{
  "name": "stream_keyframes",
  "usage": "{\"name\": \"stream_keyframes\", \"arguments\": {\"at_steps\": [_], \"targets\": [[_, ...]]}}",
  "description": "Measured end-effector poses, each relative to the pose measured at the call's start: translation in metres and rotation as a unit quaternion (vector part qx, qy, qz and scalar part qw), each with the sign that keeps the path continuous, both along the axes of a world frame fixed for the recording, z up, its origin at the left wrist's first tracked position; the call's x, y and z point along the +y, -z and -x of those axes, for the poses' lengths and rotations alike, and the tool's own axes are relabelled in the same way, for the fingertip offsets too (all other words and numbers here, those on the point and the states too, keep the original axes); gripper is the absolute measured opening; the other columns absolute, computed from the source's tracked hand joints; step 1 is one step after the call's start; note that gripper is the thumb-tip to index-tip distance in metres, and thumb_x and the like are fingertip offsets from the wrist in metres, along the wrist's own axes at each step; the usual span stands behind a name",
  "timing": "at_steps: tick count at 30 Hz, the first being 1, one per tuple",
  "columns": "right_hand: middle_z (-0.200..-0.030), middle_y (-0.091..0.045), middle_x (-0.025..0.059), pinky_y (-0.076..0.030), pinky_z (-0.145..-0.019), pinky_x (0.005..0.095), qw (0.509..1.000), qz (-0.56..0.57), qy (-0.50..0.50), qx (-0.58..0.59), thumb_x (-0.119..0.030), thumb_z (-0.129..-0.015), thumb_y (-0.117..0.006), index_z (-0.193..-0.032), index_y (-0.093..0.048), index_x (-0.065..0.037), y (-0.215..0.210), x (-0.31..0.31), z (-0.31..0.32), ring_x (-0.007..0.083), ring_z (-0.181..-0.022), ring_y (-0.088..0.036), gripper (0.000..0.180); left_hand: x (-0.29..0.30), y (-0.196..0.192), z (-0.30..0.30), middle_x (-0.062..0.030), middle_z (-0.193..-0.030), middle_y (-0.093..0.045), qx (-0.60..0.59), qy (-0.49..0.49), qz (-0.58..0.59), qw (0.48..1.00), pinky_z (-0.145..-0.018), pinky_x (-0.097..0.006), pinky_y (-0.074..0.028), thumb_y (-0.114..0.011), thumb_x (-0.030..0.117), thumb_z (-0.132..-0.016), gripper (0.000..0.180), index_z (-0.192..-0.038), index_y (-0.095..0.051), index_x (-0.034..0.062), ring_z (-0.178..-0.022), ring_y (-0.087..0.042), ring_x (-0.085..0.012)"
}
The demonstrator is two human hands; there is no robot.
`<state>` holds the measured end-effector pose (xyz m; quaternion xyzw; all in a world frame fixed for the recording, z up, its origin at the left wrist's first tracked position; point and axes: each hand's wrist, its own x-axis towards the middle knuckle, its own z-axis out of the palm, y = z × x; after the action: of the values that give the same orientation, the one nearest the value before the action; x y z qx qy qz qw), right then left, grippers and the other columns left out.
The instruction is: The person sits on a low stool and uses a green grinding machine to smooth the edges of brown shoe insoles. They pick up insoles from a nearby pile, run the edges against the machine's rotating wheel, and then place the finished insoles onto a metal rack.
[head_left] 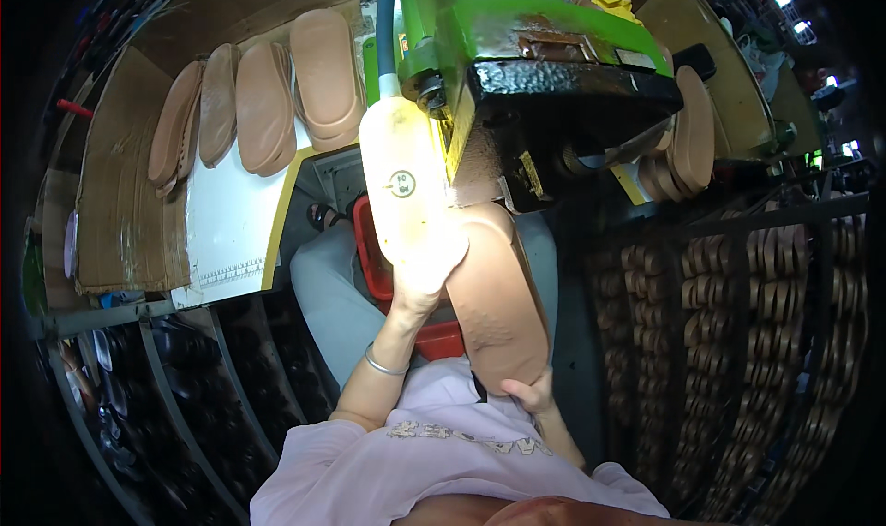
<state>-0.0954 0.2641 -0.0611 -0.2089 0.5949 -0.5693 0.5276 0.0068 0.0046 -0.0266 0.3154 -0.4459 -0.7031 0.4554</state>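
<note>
we hold a long tan rubber shoe sole (496, 295) up under the green and black machine head (517, 55). our right hand (529, 395) grips the sole's near end, fingers curled around its edge. our left hand (426, 272), washed out by lamp glare, presses the sole's left side near the top; how wide its fingers sit we cannot tell. a red plastic crate (374, 258) lies below, and more tan soles (268, 97) lean along the far edge of the white bench (231, 221).
</note>
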Motion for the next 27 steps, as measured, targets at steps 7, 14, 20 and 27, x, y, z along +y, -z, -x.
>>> {"name": "stream_keyframes", "arguments": {"at_steps": [7, 14, 20, 27], "targets": [[-0.11, -0.058, 0.0138, -0.043, -0.092, 0.0315, 0.969, 0.102, 0.198, 0.109, -0.006, -0.068, -0.064, -0.112, -0.047, 0.005, -0.029, -0.006, 0.059, 0.0196, -0.101, -0.056, 0.049, 0.003, 0.019, -0.007, -0.0075, -0.088, -0.065, -0.025, 0.01, 0.039, 0.999, -0.069, -0.022, -0.046, -0.061, 0.013, -0.083, 0.029, -0.102, -0.063, -0.0085, -0.075, -0.058, -0.0098], [-0.112, -0.053, 0.0127, -0.041, -0.094, 0.0321, 0.938, 0.188, 0.241, 0.166, -0.011, -0.08, -0.063, -0.115, -0.043, 0.001, -0.057, -0.069, 0.139, 0.0194, -0.105, -0.052, 0.042, -0.002, 0.011, -0.01, -0.011, -0.101, -0.063, -0.093, 0.027, 0.172, 0.98, -0.077, -0.025, -0.046, -0.061, 0.013, -0.081, 0.032, -0.106, -0.061, -0.0082, -0.087, -0.059, -0.0138], [-0.107, -0.056, 0.0108, -0.043, -0.09, 0.0286, 0.955, 0.215, 0.177, 0.105, -0.003, -0.085, -0.057, -0.113, -0.045, -0.002, -0.069, -0.143, 0.169, 0.016, -0.101, -0.054, 0.03, -0.006, -0.02, -0.025, -0.0119, -0.097, -0.065, -0.044, 0.003, 0.131, 0.99, -0.077, -0.027, -0.049, -0.067, 0.007, -0.078, 0.031, -0.105, -0.061, -0.0079, -0.084, -0.062, -0.0157], [-0.105, -0.059, 0.0108, -0.046, -0.086, 0.0282, 0.966, 0.211, 0.145, 0.042, -0.002, -0.084, -0.057, -0.113, -0.045, -0.003, -0.079, -0.18, 0.131, 0.0159, -0.096, -0.057, 0.031, -0.001, -0.026, -0.072, -0.0116, -0.095, -0.067, -0.042, -0.036, 0.036, 0.998, -0.076, -0.025, -0.049, -0.064, 0.009, -0.079, 0.033, -0.106, -0.06, -0.0096, -0.085, -0.063, -0.0136]]}}
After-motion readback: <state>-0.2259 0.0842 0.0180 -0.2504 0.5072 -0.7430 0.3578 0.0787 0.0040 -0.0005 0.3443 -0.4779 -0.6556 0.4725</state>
